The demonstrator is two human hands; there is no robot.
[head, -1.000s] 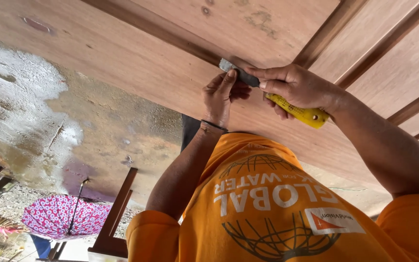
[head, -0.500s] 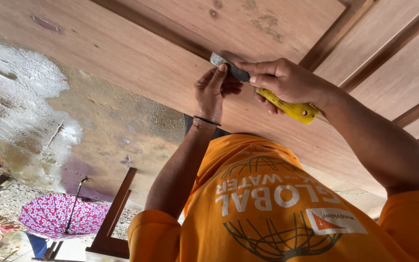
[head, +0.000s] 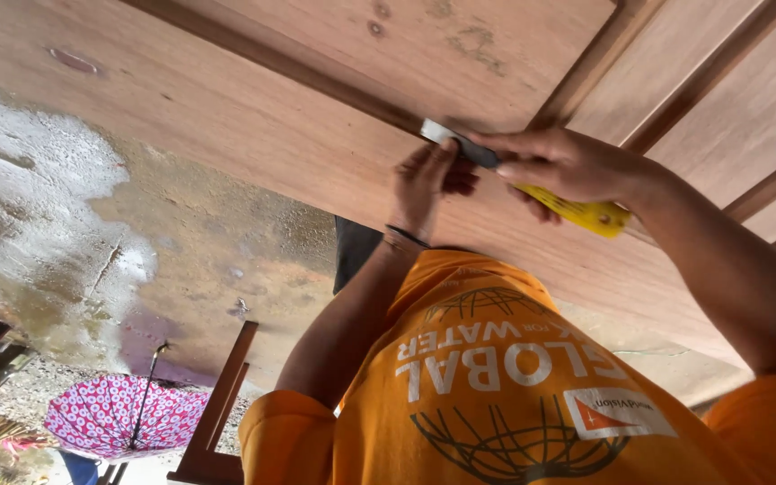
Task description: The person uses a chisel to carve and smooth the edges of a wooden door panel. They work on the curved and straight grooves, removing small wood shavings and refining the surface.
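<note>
Honestly, right hand [head: 577,166] clamped around yellow utility knife [head: 532,184], left hand [head: 428,180] pinching its blade tip at 9 o'clock against wooden door panel [head: 253,117] — could easily slip and nick fingers.

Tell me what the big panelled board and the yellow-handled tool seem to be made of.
The board looks like reddish-brown wood, smooth with a dull finish: grain streaks and small knots show, and darker raised strips frame its panels. The tool's handle looks like matte yellow plastic; its blade, pinched by the left hand and driven by the right hand, appears to be dull grey metal.
</note>
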